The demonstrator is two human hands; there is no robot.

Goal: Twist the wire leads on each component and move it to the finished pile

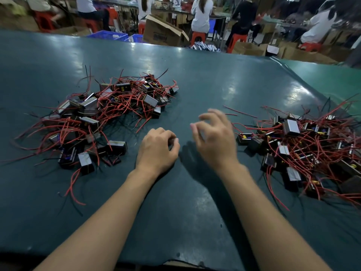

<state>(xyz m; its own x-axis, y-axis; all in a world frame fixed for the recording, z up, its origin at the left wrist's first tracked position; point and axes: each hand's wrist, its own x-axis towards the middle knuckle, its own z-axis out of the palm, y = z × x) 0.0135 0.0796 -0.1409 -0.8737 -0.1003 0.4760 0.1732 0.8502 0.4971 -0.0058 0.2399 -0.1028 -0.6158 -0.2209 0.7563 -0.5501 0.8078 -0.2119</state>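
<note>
1. While neither hand holds a component, a dark green work table [195, 79] fills the view, with other seated workers and cardboard boxes blurred beyond its far edge at twelve o'clock.
2. At ten o'clock from the hands lies the left pile [101, 118]: small black block-shaped components tangled in red and black wire leads.
3. At three o'clock lies the right pile [304, 147], the same kind of parts, running out of view at the right edge. Which pile is the finished one cannot be told from this view.
4. At the centre, the right hand [214, 139] hovers above the table, blurred by motion, fingers loosely spread and bent, gripping nothing that can be seen. Its shadow falls on the table just beneath it.
5. Just beside it, at nine o'clock from it, the left hand [157, 148] rests near the table, fingers curled inward with the thumb close to the fingertips. Whether it pinches something tiny cannot be told; nothing shows in it.
6. Judged step: between components, with no part in hand.
7. Judged next move: reach into the unfinished pile, free one block from its tangled neighbours, then take its two leads between the fingertips for twisting.
</note>
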